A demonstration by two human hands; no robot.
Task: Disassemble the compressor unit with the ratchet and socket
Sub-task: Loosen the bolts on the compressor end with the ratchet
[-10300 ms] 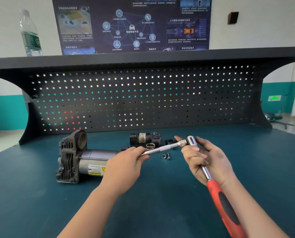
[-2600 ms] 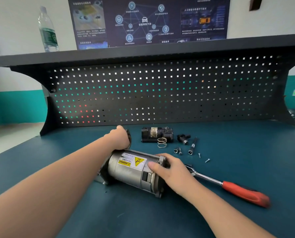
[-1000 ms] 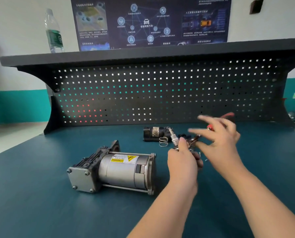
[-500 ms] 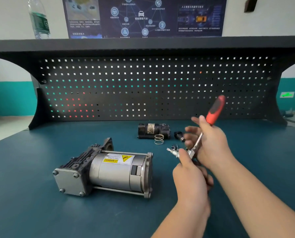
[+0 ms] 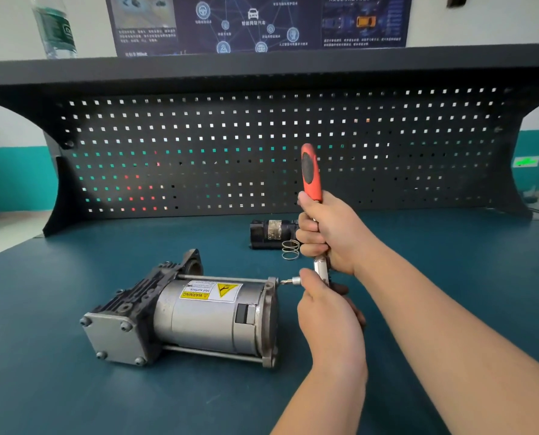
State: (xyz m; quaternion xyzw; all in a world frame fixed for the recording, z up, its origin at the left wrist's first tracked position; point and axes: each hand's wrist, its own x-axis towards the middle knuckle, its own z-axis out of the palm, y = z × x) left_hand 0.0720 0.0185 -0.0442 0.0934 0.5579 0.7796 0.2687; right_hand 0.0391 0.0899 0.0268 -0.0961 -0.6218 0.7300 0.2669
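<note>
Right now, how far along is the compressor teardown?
Done: a black cylindrical part and a spring already lie loose at the back of the bench. In hand: the right hand grips the ratchet upright, the left hand steadies its head, and the bit meets the compressor end flange. Left: the long through-rods and end-plate bolts are still fitted.

Your compressor unit (image 5: 211, 315) shows a brushed, dull-grey metal barrel with a glossy yellow paper-like label (image 5: 211, 291) — its finned end casting looks rough and darker. The ratchet (image 5: 312, 196) you hold has a matt red plastic grip and shiny metal shaft. Bench top (image 5: 73, 387) — matt, smooth teal.
</note>
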